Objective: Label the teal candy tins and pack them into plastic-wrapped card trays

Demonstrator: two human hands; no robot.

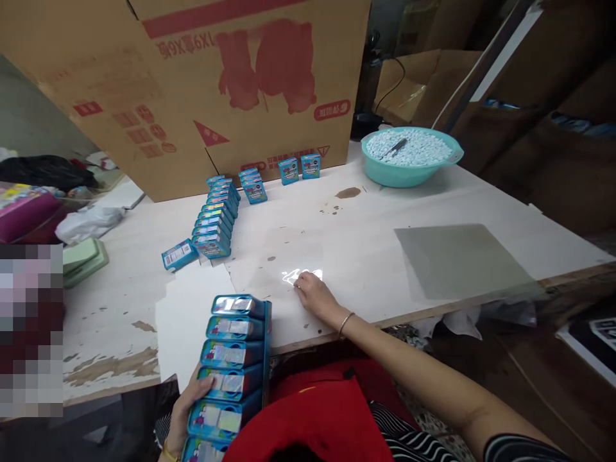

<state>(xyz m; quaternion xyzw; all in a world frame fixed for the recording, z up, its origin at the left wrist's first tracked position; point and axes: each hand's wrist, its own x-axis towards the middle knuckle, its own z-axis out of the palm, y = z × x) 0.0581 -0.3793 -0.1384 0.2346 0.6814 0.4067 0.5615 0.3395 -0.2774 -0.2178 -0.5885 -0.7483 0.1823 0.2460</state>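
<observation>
A row of small blue printed boxes [231,354] stands tilted at the table's front edge, close to my body. My left hand [185,405] grips this row from its left side, thumb lying on one box; the other fingers are hidden beneath. Further right, my right hand [314,294] reaches over the white tabletop with its fingers pinched together at a shiny piece of clear plastic film [301,274]. The film's outline is faint against the table. Under the left part of the row lies white card [180,308].
More blue boxes [216,218] stand in a line, with one lying flat [179,255] beside them. A large cardboard carton [240,96] backs the table. At right are a teal basin [409,170] of pale pellets and a translucent sheet [462,260]. A green plastic object [86,262] sits left.
</observation>
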